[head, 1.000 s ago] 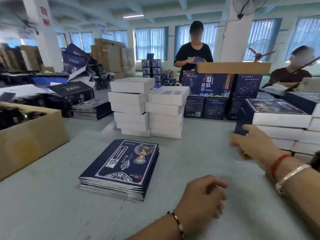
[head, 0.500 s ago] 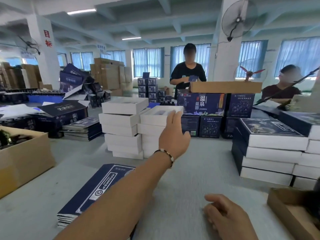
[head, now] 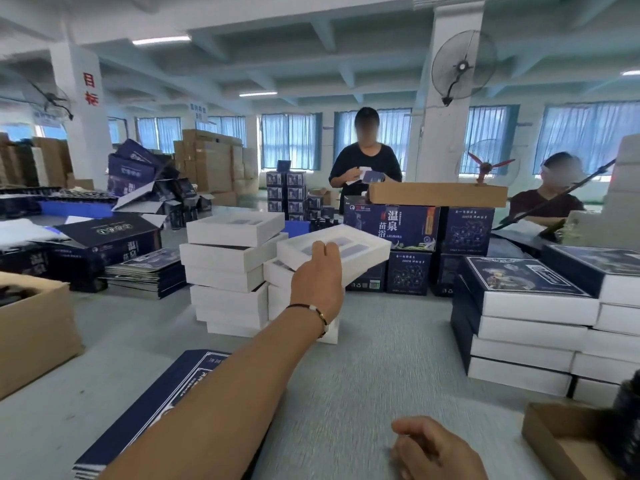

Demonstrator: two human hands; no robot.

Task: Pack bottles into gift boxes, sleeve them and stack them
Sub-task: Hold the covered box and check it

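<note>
Left hand (head: 317, 282): grips tilted top white box (head: 334, 252) above the right-hand white stack (head: 277, 299); right hand (head: 433, 448): loosely curled, holding nothing, over grey table (head: 363, 375); navy sleeves (head: 156, 407) beneath left forearm.

At frame centre the left hand (head: 317, 282) grips a white gift box (head: 334, 252), tilted above the right-hand stack of white boxes (head: 228, 271). The right hand (head: 433, 450) rests loosely curled at lower right. Flat navy sleeves (head: 156, 407) lie lower left; sleeved boxes (head: 526, 323) stack at right.
</note>
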